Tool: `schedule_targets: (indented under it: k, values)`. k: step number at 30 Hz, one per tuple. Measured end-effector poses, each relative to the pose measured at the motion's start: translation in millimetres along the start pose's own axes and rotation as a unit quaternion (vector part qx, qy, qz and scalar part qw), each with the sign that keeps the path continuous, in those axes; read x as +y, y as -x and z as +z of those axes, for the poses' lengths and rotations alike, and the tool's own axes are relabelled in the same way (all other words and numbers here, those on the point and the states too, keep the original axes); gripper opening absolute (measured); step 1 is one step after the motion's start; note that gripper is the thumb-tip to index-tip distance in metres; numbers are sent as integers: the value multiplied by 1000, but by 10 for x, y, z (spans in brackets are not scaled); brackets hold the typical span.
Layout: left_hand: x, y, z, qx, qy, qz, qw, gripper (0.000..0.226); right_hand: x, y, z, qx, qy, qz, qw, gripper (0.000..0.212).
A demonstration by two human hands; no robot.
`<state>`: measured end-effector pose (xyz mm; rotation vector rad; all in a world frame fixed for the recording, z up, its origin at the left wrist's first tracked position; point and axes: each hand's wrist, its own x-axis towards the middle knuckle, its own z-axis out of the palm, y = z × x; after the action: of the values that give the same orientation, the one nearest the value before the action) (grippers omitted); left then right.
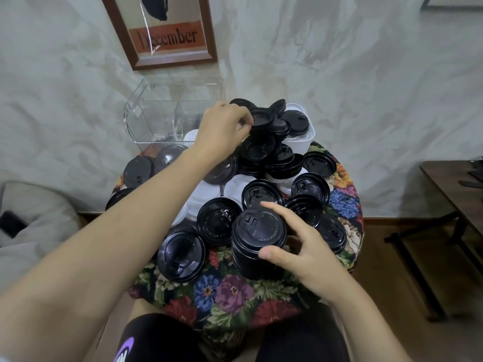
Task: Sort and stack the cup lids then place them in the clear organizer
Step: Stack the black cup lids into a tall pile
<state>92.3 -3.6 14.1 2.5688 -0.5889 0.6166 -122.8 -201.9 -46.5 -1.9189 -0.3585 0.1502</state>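
Several black cup lids lie heaped on a small round table with a floral cloth [235,291]. My right hand [298,254] grips a tall stack of black lids [254,246] near the table's front, thumb on its near side and fingers over the far rim. My left hand [222,126] reaches to the back of the heap and pinches the rim of one black lid [262,118] on top. A few white lids [206,189] show under the black ones. The clear organizer [159,113] stands at the back left, its near compartments see-through.
A white tub [304,139] holding more black lids sits at the back right of the table. A framed "December" picture [167,32] leans on the wall behind. A dark wooden side table [452,189] stands at the right, a grey cushion [34,220] at the left.
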Motion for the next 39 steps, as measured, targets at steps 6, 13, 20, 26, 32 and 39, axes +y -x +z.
schedule_targets:
  k: [6,13,20,26,32,39]
  values:
    - [12,369,-195,28,52,-44,997,9,2,-1,7,1,-1,-2,1000,70]
    - [422,1088,-585,76,406,-169,895,16,-20,19,26,10,-11,-7,1000,69]
    - [665,1604,-610,1,597,-308,741,20,0,8,25,8,-16,-12,1000,68]
    - [613,1679,-615,-3,631,-332,701,29,6,11,22,7,-14,-16,1000,71]
    - [603,1716,-596,15,628,-321,708,38,-4,13,26,7,-10,-14,1000,71]
    - [651,1725,-606,-74,577,-295,758,27,-5,7,31,7,-3,-22,1000,72]
